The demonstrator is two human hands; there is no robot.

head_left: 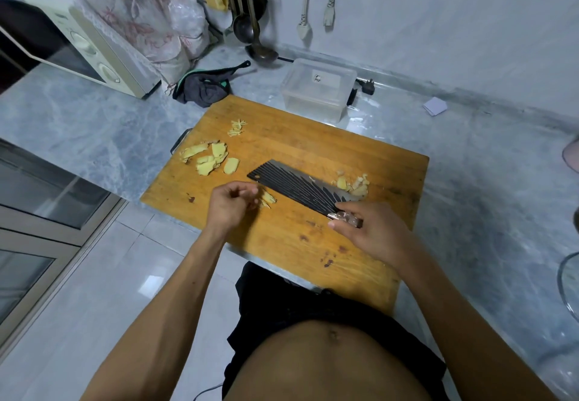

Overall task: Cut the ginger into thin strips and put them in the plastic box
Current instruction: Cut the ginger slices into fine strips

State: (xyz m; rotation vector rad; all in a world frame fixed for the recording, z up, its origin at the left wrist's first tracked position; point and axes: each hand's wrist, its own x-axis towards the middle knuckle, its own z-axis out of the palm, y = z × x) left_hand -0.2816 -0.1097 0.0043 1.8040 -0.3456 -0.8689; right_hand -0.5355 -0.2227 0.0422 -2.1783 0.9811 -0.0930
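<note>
A wooden cutting board (313,150) lies on the marble counter. Ginger slices (208,158) sit at its left, thin ginger strips (237,127) lie further back, and ginger scraps (352,184) lie beyond the blade. A few cut pieces (268,198) rest beside my left hand (232,203), whose fingers are curled, apparently pinching a small bit of ginger. My right hand (372,231) grips the handle of a dark cleaver (300,186), its blade tilted over on the board. The clear plastic box (316,90) stands behind the board with its lid on.
A microwave (94,53) stands at the back left, with a dark cloth (203,85) next to it. A ladle (260,49) and utensils hang at the wall. Plugs (305,29) dangle behind the box. A small white card (435,106) lies at the right.
</note>
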